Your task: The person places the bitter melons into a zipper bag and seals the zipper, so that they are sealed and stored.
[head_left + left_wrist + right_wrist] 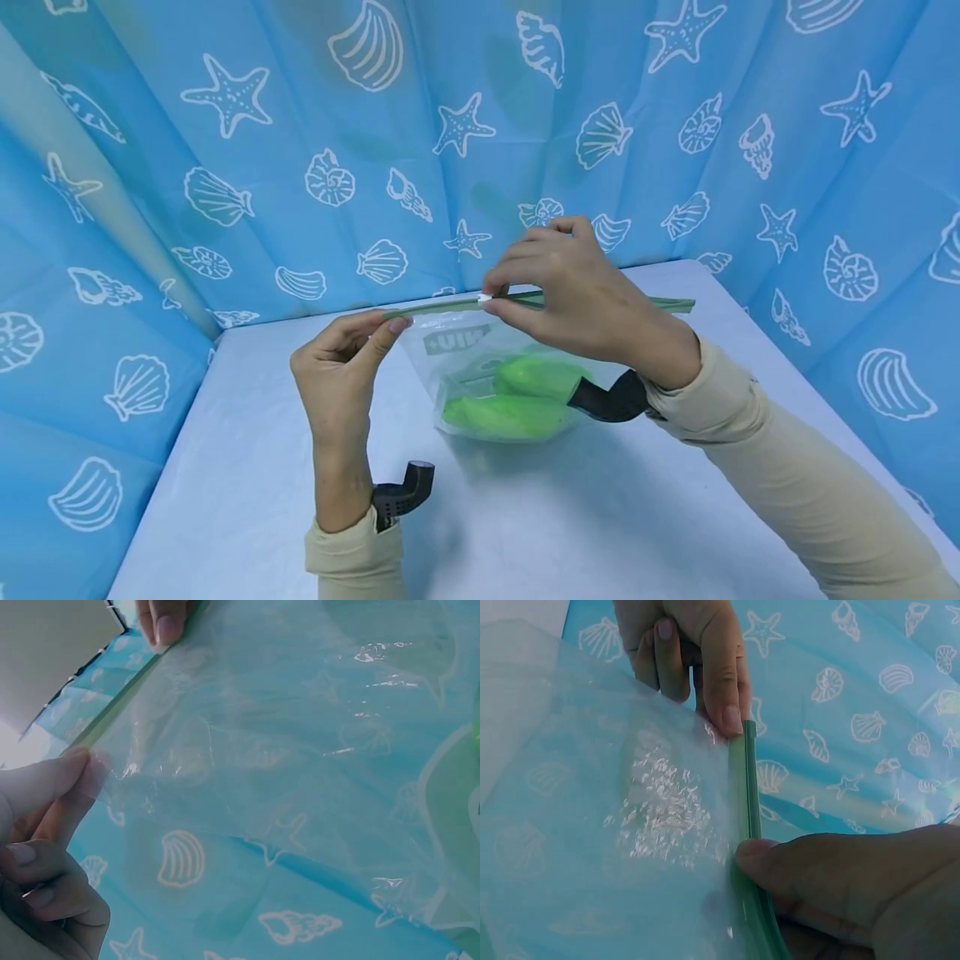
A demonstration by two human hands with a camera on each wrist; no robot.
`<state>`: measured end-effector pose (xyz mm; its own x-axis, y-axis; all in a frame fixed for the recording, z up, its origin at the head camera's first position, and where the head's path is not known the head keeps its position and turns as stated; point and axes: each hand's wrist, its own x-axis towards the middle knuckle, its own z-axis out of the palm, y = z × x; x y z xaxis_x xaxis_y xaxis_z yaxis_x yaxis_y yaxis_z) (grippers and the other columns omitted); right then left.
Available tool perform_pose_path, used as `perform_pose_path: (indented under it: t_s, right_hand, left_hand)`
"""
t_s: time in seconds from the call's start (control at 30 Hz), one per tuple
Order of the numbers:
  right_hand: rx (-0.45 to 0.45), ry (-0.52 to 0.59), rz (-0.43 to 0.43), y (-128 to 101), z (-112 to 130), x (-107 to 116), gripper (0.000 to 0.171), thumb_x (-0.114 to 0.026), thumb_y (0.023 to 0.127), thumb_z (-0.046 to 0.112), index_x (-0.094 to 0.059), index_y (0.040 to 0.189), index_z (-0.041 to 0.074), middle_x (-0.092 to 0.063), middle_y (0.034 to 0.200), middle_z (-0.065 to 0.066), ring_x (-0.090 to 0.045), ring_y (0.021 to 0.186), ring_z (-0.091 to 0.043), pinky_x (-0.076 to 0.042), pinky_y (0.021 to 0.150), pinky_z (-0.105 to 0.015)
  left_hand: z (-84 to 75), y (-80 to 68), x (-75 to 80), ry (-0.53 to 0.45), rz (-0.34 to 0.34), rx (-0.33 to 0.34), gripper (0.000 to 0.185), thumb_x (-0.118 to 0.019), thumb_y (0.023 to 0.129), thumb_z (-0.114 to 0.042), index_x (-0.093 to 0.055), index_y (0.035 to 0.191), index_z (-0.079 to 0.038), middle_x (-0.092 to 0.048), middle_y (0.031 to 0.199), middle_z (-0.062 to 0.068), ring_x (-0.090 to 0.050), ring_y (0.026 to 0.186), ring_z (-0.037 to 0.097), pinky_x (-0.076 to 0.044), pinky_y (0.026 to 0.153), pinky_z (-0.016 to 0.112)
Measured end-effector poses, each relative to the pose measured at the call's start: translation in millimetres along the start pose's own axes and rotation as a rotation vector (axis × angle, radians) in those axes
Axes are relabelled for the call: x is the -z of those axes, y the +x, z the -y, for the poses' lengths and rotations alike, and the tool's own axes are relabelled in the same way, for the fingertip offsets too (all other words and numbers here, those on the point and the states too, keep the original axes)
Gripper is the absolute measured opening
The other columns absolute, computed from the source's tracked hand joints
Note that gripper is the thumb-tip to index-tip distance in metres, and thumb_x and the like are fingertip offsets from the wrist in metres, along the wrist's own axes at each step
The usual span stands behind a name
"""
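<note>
A clear slider zip bag (450, 367) with a green top strip hangs between my hands, with bright green oblong items (517, 408) at its bottom; their exact kind is blurred by the plastic. My left hand (341, 375) pinches the strip's left end between thumb and forefinger. Partway along the same strip, my right hand (577, 292) pinches a small white slider (484, 298) between thumb and fingers. In the left wrist view the bag's film (262, 735) spreads out beside the left thumb. The right wrist view shows the green strip (744, 795) running between both hands.
A white-covered table (247, 467) lies beneath the bag. Blue curtains (292, 150) with white shell and starfish prints stand behind and at both sides. Each wrist wears a black camera mount (405, 492).
</note>
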<state>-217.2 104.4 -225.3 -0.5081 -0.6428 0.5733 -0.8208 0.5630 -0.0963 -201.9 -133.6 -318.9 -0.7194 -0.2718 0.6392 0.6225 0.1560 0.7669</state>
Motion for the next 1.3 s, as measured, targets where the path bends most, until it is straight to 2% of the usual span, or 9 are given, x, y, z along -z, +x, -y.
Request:
perform_pose_path:
  t_s: [0.23, 0.53, 0.83, 1.3]
  right_hand:
    - [0.014, 0.009, -0.022, -10, -6, 6, 0.006, -0.068, 0.083, 0.023, -0.072, 0.086, 0.02, -0.065, 0.088, 0.009, -0.055, 0.093, -0.011, -0.025, 0.091, -0.048]
    - [0.05, 0.023, -0.07, -18, -12, 9, 0.005, -0.069, 0.081, 0.02, -0.073, 0.085, 0.019, -0.065, 0.086, 0.008, -0.055, 0.091, -0.011, -0.025, 0.09, -0.049]
    - [0.061, -0.004, -0.082, -25, -16, 15, 0.006, -0.071, 0.079, 0.019, -0.073, 0.085, 0.019, -0.065, 0.085, 0.007, -0.055, 0.092, -0.012, -0.025, 0.089, -0.05]
    - [0.04, 0.005, -0.079, -35, -24, 23, 0.008, -0.072, 0.078, 0.019, -0.072, 0.086, 0.019, -0.065, 0.087, 0.008, -0.055, 0.091, -0.01, -0.024, 0.09, -0.051]
  left_hand:
    - [-1.2, 0.4, 0.1, -0.016, 0.003, 0.005, 0.013, -0.076, 0.075, -0.014, -0.074, 0.087, -0.01, -0.069, 0.077, 0.014, -0.027, 0.044, 0.014, -0.028, 0.048, 0.027]
    - [-2.3, -0.2, 2.6, -0.005, -0.008, 0.012, 0.013, -0.077, 0.074, -0.015, -0.075, 0.086, -0.01, -0.067, 0.072, 0.014, -0.027, 0.046, 0.015, -0.027, 0.047, 0.027]
    - [-3.1, 1.9, 5.4, -0.011, -0.036, 0.013, 0.014, -0.077, 0.073, -0.013, -0.074, 0.086, -0.007, -0.068, 0.074, 0.015, -0.033, 0.049, 0.016, -0.029, 0.048, 0.027]
    - [-6.6, 1.8, 6.4, -0.029, -0.029, 0.018, 0.014, -0.077, 0.074, -0.012, -0.074, 0.086, -0.005, -0.068, 0.075, 0.014, -0.031, 0.048, 0.015, -0.027, 0.048, 0.026]
